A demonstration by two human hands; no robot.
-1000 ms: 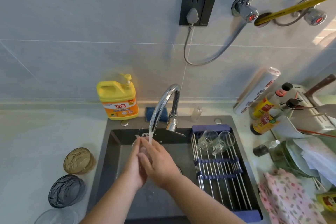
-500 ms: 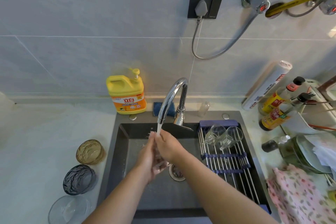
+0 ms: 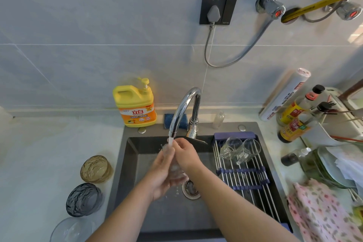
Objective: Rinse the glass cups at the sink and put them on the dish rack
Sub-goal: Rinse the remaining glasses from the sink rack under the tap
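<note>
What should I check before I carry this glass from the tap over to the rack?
1. Grip: the left hand wraps the glass cup, and the right hand pinches its rim: ok.
2. The water stream reaches the cup: ok.
3. Cup rinsed clean: cannot tell, it is blurred.
4. Free bars on the dish rack, nearer than the two cups lying there: ok.
5. Is the faucet off: not ok, water runs.

Two forearms (image 3: pixel 125 216), bare along all that shows — the left hand (image 3: pixel 160 180) and the right hand (image 3: pixel 186 156) bare too, fingers (image 3: pixel 179 143) wet.
</note>
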